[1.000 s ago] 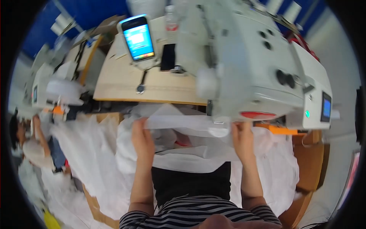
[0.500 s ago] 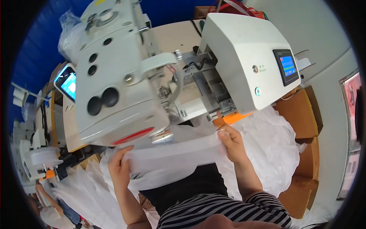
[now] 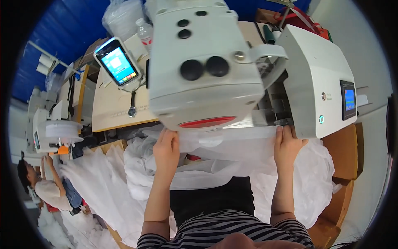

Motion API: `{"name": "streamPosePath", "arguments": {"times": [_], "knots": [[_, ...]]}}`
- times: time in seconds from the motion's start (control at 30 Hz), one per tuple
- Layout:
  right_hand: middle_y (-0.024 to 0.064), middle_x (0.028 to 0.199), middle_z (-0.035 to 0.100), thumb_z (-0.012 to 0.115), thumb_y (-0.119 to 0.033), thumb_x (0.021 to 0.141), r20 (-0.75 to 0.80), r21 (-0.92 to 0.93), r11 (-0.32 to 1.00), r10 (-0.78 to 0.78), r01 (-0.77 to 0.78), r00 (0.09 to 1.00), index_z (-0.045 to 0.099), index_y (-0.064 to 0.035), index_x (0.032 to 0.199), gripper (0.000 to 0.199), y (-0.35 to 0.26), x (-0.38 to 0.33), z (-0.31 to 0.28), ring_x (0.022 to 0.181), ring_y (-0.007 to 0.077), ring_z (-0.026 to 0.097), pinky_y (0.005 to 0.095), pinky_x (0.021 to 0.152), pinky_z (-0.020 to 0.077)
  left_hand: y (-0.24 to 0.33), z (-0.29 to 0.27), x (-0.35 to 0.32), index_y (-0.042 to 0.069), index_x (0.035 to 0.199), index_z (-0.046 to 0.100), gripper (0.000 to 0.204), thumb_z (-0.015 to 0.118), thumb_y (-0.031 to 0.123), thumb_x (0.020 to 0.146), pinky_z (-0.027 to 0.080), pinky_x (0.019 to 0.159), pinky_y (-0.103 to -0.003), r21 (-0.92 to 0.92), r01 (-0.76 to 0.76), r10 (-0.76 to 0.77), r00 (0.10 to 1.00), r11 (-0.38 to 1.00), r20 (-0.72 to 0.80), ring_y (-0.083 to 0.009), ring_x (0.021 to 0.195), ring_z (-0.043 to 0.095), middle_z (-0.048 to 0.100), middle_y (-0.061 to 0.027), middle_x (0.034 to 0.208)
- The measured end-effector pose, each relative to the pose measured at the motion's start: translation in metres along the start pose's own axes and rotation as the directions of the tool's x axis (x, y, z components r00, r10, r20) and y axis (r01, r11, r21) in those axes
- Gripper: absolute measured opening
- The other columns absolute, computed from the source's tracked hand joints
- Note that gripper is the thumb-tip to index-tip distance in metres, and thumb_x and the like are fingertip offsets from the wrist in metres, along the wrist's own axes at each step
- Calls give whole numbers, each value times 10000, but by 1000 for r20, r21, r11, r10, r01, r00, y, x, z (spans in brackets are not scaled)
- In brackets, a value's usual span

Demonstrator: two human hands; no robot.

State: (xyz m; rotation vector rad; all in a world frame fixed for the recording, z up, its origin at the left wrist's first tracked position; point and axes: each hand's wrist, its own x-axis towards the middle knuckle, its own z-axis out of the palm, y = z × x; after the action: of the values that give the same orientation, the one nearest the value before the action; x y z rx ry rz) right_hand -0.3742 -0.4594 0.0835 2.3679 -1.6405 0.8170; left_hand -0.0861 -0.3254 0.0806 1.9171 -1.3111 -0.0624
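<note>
Both hands pinch a thin white fabric sheet (image 3: 232, 143) taut under the sewing machine head (image 3: 205, 66); left hand (image 3: 166, 147) and right hand (image 3: 286, 143) grip its edge; it looks light, limp, slippery, best held at the edges.

**A bright workshop with blue walls**

Behind the wooden surface (image 3: 114, 112) a deep blue wall (image 3: 62, 37) runs across the back. A pale floor (image 3: 373, 83) shows at the right, beside brown cardboard boxes (image 3: 342, 153). Far to the left another person (image 3: 45, 191) sits at a second white machine (image 3: 49, 128). Even daylight fills the room.
</note>
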Motion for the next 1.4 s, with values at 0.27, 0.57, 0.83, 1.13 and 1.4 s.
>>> {"name": "streamPosePath", "arguments": {"times": [0.27,0.57,0.83,1.13,1.4], "knots": [[100,801,544,595,-101,841,-171,205,978,80,-44,982,558,-16,773,115,-24,-17,-16,827,256,499,355,796,353,-15,-15,-23,57,848,530,96,556,-19,795,469,598,-373,-81,63,-59,997,995,45,-344,690,584,621,-98,862],[85,739,545,642,-29,789,-164,673,739,187,-29,969,552,17,782,102,-41,-51,-56,661,205,490,260,651,399,45,-16,-64,74,927,603,294,761,105,682,479,686,-340,-90,-584,580,811,806,-70,-246,783,619,635,-61,969],[111,762,566,590,-74,821,81,979,204,-329,-13,941,627,3,898,115,-32,-64,-59,699,230,540,293,656,438,84,33,-64,50,923,621,222,659,100,710,467,870,-342,-354,-573,663,709,740,240,-203,791,612,621,-55,843],[216,1182,517,531,-108,834,-4,326,918,-239,228,971,513,-7,1176,358,-68,11,156,1110,369,491,437,929,405,87,24,-83,44,897,605,221,604,83,679,480,799,-331,-213,-561,600,742,800,298,-202,761,606,603,-50,805],[209,1141,540,489,-264,882,-44,866,499,122,-23,992,532,-6,1142,369,-91,74,243,1054,318,515,396,892,421,97,3,-141,25,1084,544,356,519,36,729,469,824,-355,-534,-178,556,410,826,723,-290,947,603,599,-115,1032]]}}
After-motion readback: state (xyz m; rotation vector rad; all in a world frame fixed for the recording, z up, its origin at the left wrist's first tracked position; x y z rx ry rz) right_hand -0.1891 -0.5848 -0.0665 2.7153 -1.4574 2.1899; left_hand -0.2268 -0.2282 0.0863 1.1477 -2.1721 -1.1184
